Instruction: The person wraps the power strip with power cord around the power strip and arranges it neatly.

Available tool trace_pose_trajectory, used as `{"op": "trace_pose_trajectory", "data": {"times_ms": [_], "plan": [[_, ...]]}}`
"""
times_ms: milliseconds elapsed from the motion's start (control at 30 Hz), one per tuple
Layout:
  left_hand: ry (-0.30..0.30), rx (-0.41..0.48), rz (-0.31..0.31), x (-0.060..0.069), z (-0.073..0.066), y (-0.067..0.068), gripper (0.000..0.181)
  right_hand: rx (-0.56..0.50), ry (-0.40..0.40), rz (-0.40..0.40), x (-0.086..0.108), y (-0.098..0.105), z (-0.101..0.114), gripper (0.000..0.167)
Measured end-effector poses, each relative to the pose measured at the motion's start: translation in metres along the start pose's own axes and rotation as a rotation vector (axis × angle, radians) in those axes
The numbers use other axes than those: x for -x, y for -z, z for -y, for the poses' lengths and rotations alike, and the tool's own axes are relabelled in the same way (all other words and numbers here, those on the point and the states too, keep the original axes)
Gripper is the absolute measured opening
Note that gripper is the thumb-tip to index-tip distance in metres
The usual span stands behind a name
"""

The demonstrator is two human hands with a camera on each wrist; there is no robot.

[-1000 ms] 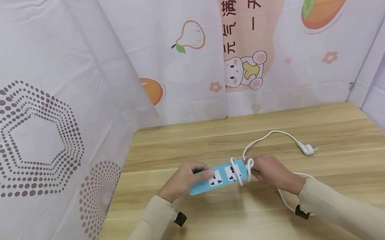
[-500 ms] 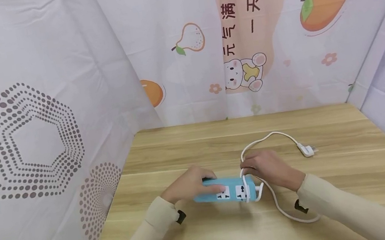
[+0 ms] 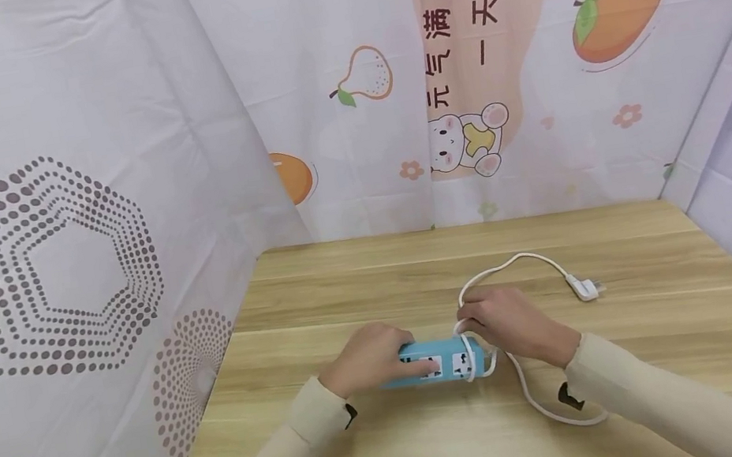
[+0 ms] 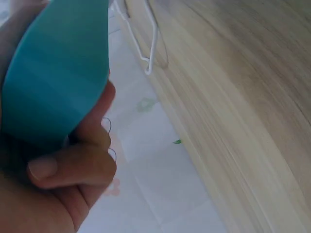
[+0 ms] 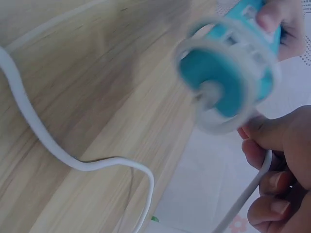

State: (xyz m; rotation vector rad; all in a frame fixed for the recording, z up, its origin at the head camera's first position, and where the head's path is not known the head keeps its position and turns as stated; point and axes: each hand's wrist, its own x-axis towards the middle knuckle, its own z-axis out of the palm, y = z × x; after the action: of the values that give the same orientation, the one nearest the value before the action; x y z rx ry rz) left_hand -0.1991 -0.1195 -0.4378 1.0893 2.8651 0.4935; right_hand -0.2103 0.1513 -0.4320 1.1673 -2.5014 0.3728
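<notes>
While your L hand (image 3: 375, 359) grips the blue power strip (image 3: 446, 360) above the surface (image 3: 345, 280), betw. its L & R edges, your R hand (image 3: 511, 325) pinches the white cord (image 3: 521, 255) (head cam); plug (image 3: 584, 288) lies twd the far R corner. L wrist cam: L hand wraps strip's end. R wrist cam: blurred cord loops (image 5: 218, 127) ring its other end.

“元气满满” (image 3: 436, 23), “一天开” (image 3: 485, 11), on white curtain (image 3: 298, 23)

Head view bright, soft shadows on surface (image 3: 346, 283). Wrist views dimmer, hazier; right wrist: power strip (image 5: 214, 70) and cord loop (image 5: 218, 127) blurred.
</notes>
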Motion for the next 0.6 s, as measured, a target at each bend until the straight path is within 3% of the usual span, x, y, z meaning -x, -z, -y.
{"op": "trace_pose_trajectory", "data": {"times_ms": [233, 467, 600], "plan": [[0.110, -0.053, -0.075, -0.001, -0.005, -0.006, 0.057, 0.000, -0.044, -0.031, -0.003, 0.004, 0.007, 0.006], [0.161, -0.097, -0.127, -0.002, -0.005, -0.008, 0.056, 0.016, -0.041, -0.060, -0.004, 0.007, 0.011, 0.008], [0.178, -0.118, -0.197, 0.000, -0.005, -0.007, 0.057, 0.009, -0.014, -0.101, -0.005, 0.008, 0.013, 0.006]]}}
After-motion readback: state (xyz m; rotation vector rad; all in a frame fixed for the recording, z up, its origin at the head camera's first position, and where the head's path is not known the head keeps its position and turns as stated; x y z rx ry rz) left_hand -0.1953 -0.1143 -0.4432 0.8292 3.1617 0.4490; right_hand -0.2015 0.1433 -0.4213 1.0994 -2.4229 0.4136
